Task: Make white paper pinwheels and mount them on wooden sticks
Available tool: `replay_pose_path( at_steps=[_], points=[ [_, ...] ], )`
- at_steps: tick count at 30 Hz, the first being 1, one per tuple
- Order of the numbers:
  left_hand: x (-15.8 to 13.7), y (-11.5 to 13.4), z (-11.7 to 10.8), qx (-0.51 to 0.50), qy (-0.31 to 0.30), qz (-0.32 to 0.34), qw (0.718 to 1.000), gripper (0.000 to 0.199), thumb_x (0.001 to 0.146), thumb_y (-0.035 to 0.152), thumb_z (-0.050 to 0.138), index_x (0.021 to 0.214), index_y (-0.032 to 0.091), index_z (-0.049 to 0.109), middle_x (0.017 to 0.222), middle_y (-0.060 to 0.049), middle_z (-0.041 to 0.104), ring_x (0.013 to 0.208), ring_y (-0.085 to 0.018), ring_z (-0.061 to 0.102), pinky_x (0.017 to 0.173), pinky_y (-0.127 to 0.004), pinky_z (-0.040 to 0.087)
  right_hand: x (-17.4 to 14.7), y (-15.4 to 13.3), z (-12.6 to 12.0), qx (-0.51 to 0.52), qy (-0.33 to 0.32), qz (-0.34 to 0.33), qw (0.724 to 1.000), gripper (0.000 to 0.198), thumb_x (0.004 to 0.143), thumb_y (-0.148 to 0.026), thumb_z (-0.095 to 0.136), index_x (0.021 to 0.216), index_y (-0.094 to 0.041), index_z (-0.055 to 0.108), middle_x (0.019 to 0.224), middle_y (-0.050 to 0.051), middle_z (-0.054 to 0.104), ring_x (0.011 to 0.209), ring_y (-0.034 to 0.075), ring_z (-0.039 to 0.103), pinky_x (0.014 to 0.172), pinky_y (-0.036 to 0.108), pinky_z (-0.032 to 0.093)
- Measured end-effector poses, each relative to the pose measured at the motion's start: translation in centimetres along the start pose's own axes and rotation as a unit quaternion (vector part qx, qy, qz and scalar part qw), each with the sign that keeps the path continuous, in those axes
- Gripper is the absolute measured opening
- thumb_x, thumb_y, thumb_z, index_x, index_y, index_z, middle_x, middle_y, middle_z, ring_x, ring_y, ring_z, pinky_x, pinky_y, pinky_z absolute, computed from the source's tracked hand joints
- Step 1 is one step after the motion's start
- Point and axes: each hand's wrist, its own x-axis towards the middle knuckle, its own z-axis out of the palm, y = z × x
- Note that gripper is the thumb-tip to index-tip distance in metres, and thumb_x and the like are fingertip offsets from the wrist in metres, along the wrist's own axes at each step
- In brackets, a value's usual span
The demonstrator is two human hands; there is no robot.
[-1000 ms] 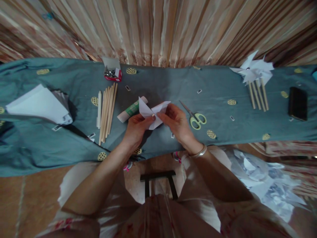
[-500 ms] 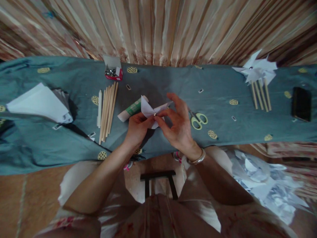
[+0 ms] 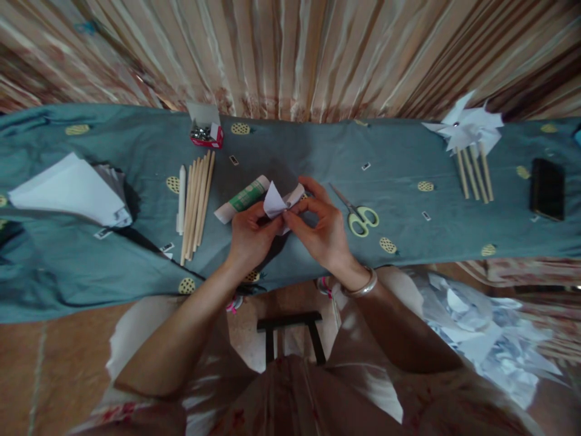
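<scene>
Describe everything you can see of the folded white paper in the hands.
The folded white paper looks thin and matte, with a pointed flap on its left and a curved one on its right. The left hand and right hand pinch it near its middle, over the blue-green tablecloth, hiding much of it.

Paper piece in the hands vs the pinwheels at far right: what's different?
- Support: the folded paper is held between the left hand and right hand; the pinwheels lie on the teal cloth.
- Sticks: the pinwheels have wooden sticks; none shows on the folded paper, though the hands partly hide it.
- Count: one folded paper, several overlapping pinwheels.
Shared: both are white, with pointed parts.
</scene>
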Motion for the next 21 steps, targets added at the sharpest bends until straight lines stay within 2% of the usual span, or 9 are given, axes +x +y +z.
replay_pose_path(
  at_steps=[3, 6, 9, 12, 17, 21],
  points=[
    [0.3, 0.0, 0.0, -0.060, -0.001, -0.030, 0.998, 0.012, 0.066, 0.020, 0.085, 0.075, 0.018, 0.077, 0.074, -0.001, 0.074, 0.068, -0.014, 0.063, 0.068, -0.027, 0.050, 0.3, -0.1, -0.8, 0.018, 0.007, -0.005, 1.000, 0.010, 0.084, -0.025, 0.070, 0.074, -0.024, 0.067, 0.145, 0.005, 0.057, 0.140, 0.028, 0.050, 0.122, 0.051, 0.032],
    [0.6, -0.1, -0.2, -0.113, 0.003, -0.058, 0.992, 0.013, 0.065, 0.022, 0.084, 0.077, 0.019, 0.078, 0.078, -0.002, 0.076, 0.070, -0.014, 0.065, 0.069, -0.027, 0.052, 0.9, 0.8, -2.2, -0.021, 0.039, -0.019, 0.999, 0.009, 0.083, -0.025, 0.071, 0.075, -0.024, 0.067, 0.148, 0.003, 0.054, 0.142, 0.028, 0.048, 0.123, 0.053, 0.030],
    [0.8, 0.0, -0.4, -0.126, 0.004, -0.078, 0.989, 0.014, 0.064, 0.021, 0.084, 0.076, 0.019, 0.077, 0.077, -0.002, 0.076, 0.069, -0.014, 0.065, 0.068, -0.026, 0.054, 1.5, 2.3, -3.1, -0.074, 0.027, -0.020, 0.997, 0.009, 0.081, -0.025, 0.073, 0.075, -0.023, 0.066, 0.146, 0.004, 0.056, 0.140, 0.030, 0.048, 0.122, 0.057, 0.028],
    [0.7, 0.1, -0.4, -0.126, 0.006, -0.087, 0.988, 0.012, 0.064, 0.019, 0.084, 0.074, 0.019, 0.076, 0.076, -0.002, 0.075, 0.069, -0.014, 0.065, 0.069, -0.027, 0.054, 1.5, 2.7, -3.1, -0.105, 0.021, -0.025, 0.994, 0.006, 0.079, -0.025, 0.074, 0.077, -0.023, 0.069, 0.142, 0.005, 0.060, 0.139, 0.030, 0.049, 0.122, 0.057, 0.029],
    [0.5, 0.1, -0.1, -0.133, -0.001, -0.094, 0.987, 0.013, 0.067, 0.018, 0.083, 0.078, 0.017, 0.077, 0.080, -0.003, 0.076, 0.076, -0.017, 0.070, 0.077, -0.029, 0.055, 0.9, 0.9, -1.9, -0.038, -0.002, -0.024, 0.999, 0.005, 0.084, -0.030, 0.073, 0.083, -0.026, 0.072, 0.134, 0.004, 0.066, 0.130, 0.026, 0.057, 0.119, 0.050, 0.037],
    [0.3, -0.1, 0.0, -0.135, -0.016, -0.093, 0.986, 0.014, 0.068, 0.017, 0.083, 0.081, 0.017, 0.078, 0.082, -0.003, 0.077, 0.081, -0.019, 0.072, 0.078, -0.030, 0.056, 0.9, 0.9, -1.1, 0.044, -0.020, 0.007, 0.999, 0.007, 0.082, -0.031, 0.075, 0.086, -0.026, 0.073, 0.129, 0.005, 0.068, 0.124, 0.024, 0.062, 0.115, 0.045, 0.042]
  ],
)
